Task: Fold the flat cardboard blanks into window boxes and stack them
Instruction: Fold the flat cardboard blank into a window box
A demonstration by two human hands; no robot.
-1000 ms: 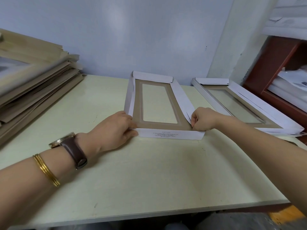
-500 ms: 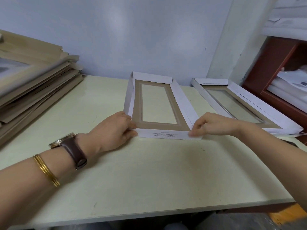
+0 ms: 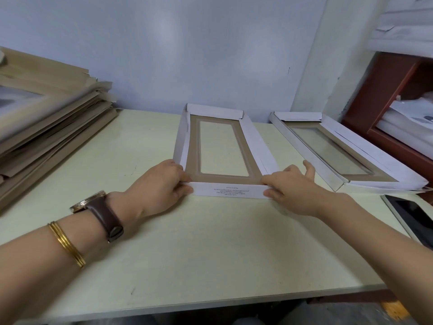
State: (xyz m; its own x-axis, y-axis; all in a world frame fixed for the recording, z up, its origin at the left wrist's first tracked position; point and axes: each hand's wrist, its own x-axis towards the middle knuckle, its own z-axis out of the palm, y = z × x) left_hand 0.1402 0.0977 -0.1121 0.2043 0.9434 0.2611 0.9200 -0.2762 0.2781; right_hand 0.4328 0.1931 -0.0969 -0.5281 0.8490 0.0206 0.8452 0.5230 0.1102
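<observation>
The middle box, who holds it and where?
Both hands: the left hand pinches the window box at its near left corner, the right hand its near right corner.

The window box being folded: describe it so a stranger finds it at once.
On the pale table, look between the stack of flat blanks and the second box at right. Only this window box is gripped by the left hand and right hand; its near flap bears print.

1. The half-folded box (image 3: pixel 225 179) has white flaps, a brown inner frame and small dark print on its near flap
2. The finished box (image 3: pixel 311 158) is white with a brown frame
3. The stack of blanks (image 3: pixel 54 127) is tan
4. The table (image 3: pixel 210 242) is pale cream
5. The watch (image 3: pixel 103 212) strap is dark brown, and the bangles (image 3: pixel 66 245) are gold
</observation>
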